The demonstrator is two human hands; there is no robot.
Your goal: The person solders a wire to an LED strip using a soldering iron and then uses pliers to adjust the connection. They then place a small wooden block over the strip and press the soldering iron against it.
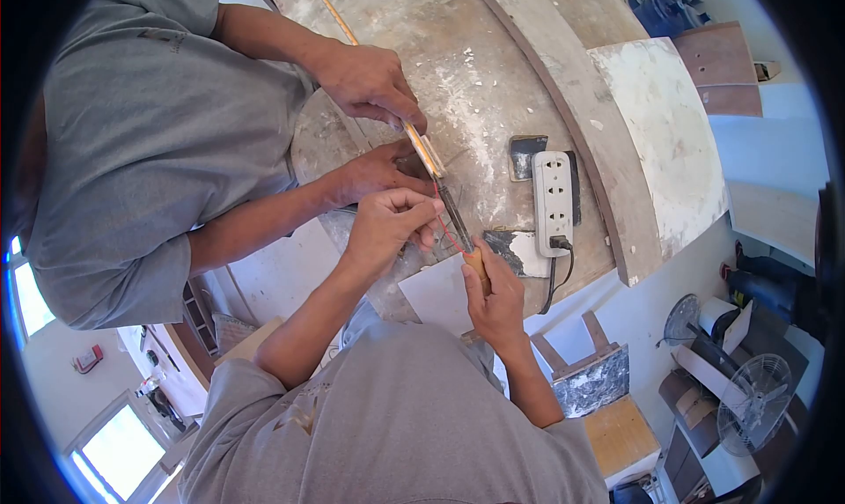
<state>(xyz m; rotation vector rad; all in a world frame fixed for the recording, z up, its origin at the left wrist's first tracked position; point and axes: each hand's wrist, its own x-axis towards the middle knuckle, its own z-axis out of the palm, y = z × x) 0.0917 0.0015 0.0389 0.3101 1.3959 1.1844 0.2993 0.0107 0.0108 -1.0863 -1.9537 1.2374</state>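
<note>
On the dusty round worktop [493, 73], my right hand [495, 297] is wrapped tight around the wooden grip of a metal-shafted tool [457, 213]. Its tip meets the thin stick [421, 143] held by a co-worker's hand [368, 81]. My left hand [387, 227] pinches a red thread [449, 233] beside the shaft. A power strip [553, 196] lies near.
</note>
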